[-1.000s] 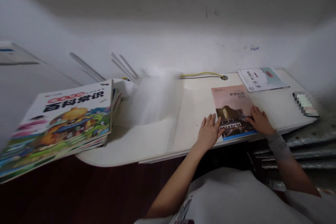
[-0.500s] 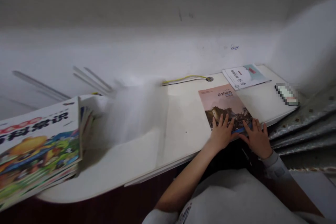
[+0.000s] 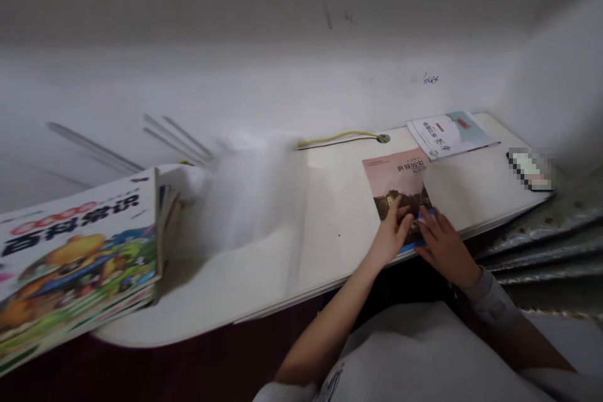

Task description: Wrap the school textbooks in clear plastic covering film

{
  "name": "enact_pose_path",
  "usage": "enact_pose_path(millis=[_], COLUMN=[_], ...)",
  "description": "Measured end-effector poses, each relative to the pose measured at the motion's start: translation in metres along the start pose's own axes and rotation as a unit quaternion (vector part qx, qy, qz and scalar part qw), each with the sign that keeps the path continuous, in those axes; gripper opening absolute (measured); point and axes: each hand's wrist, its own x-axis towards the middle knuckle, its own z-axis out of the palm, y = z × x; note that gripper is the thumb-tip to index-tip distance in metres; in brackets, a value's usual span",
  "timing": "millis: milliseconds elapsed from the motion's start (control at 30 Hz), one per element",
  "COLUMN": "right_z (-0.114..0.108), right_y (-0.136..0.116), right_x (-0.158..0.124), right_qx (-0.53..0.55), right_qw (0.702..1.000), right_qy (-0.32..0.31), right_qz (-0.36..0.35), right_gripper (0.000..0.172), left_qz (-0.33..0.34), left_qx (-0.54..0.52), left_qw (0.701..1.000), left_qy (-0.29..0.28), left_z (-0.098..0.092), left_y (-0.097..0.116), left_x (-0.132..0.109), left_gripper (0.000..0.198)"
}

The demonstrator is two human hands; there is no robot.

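Observation:
A history book [image 3: 393, 179] with a pink cover, Chinese title and a picture of a stone wall lies at the front edge of the white desk [image 3: 325, 226]. It looks narrower than flat, its right side apparently raised and casting a shadow. My left hand [image 3: 392, 235] rests on the lower left of the cover, fingers extended. At the book's lower right edge, my right hand [image 3: 445, 245] has its fingers over the cover and its thumb near the blue bottom strip. The underside of that edge is hidden.
A white and teal booklet [image 3: 450, 134] lies at the back right, near a phone [image 3: 530, 169]. A yellow cable [image 3: 339, 135] runs to a desk hole [image 3: 384, 138]. At the left is a stack of magazines [image 3: 85, 251]; curtain fabric [image 3: 532, 239] hangs at the right.
My right hand has moved left onto the book's right edge, and that side looks lifted. The left hand's fingers have drawn closer together. The whole view has shifted slightly.

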Motion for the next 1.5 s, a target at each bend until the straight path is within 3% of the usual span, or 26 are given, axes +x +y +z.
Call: enact_pose_path(millis=[67,167,333,400,467,533,600,667,767,900,1033,1133,1233,1300,1400,1500], right_z=[-0.002,0.002,0.012,0.011,0.007,0.004,0.004,0.008,0.016,0.022,0.022,0.018,0.009,0.000,-0.009,-0.005], right_y=[-0.009,-0.016,-0.007,0.002,0.014,0.026,0.035,0.036,0.028,0.010,-0.011,-0.026,-0.032,-0.029,-0.020,-0.013], right_x=[0.010,0.023,0.037,0.035,0.026,0.009,-0.012,-0.030,-0.041,-0.022,0.007,0.021,0.026,0.031,0.051,0.080], right_qx=[0.040,0.100,0.168,0.159,0.106,0.014,-0.076,-0.123,-0.142,-0.108,-0.034,0.019,0.080,0.148,0.219,0.143], right_qw=[0.995,0.975,0.955,0.965,0.987,0.998,0.988,0.978,0.976,0.985,0.999,0.997,0.985,0.970,0.957,0.980], right_qy=[-0.014,-0.037,-0.027,0.010,0.051,0.065,0.043,0.008,-0.025,-0.008,0.026,0.014,-0.002,0.002,0.028,0.016], right_qz=[-0.094,-0.194,-0.242,-0.206,-0.110,0.023,0.129,0.167,0.162,0.131,0.022,-0.075,-0.152,-0.195,-0.190,-0.141], right_gripper=[0.048,0.044,0.038,0.036,0.038,0.047,0.058,0.063,0.064,0.061,0.054,0.041,0.030,0.022,0.023,0.038], left_qz=[-0.047,-0.107,-0.084,-0.046,0.003,0.040,0.040,0.020,0.014,0.018,0.009,-0.024,-0.043,-0.039,-0.046,-0.037], left_qx=[-0.116,-0.185,-0.053,0.042,0.162,0.299,0.407,0.465,0.494,0.471,0.334,0.139,-0.039,-0.095,-0.034,0.152], left_qw=[0.991,0.975,0.993,0.997,0.986,0.953,0.912,0.885,0.869,0.882,0.943,0.986,0.980,0.972,0.989,0.985], left_qy=[0.043,0.062,0.056,0.040,0.031,0.035,0.026,0.006,-0.017,-0.028,-0.001,0.087,0.190,0.210,0.137,0.067], left_z=[-0.013,-0.030,-0.035,-0.031,-0.026,-0.020,-0.014,-0.009,-0.004,-0.007,-0.016,-0.027,-0.041,-0.050,-0.061,-0.067], left_y=[0.000,-0.007,-0.017,-0.013,-0.007,-0.004,-0.005,-0.010,-0.019,-0.020,-0.015,-0.014,-0.018,-0.021,-0.019,-0.012], left_x=[0.000,-0.001,0.003,0.007,0.009,0.009,0.007,0.005,0.004,0.002,0.002,0.001,0.000,-0.003,-0.010,-0.017], left_gripper=[0.068,0.079,0.050,0.040,0.037,0.041,0.051,0.061,0.065,0.064,0.053,0.043,0.042,0.051,0.052,0.046])
